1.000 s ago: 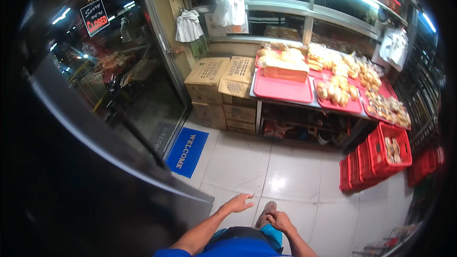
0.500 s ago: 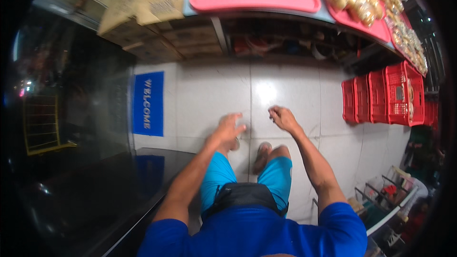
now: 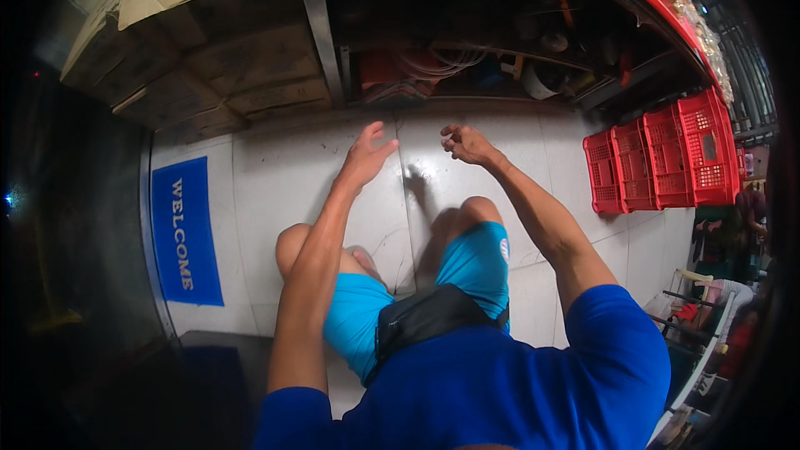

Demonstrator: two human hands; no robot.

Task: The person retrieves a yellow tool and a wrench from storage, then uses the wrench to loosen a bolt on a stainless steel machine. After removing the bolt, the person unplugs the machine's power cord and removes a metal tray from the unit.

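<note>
Red bundle (image 3: 386, 69) under the table (image 3: 320, 21), beyond the loosely open, empty left hand (image 3: 365, 158) and the half-curled, seemingly empty right hand (image 3: 470, 146), touching neither, looks soft and light, probably floppy, best gathered by its front edge.

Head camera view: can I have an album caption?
Left hand open, right hand loosely curled, over pale tiles, red crates at right.
</note>
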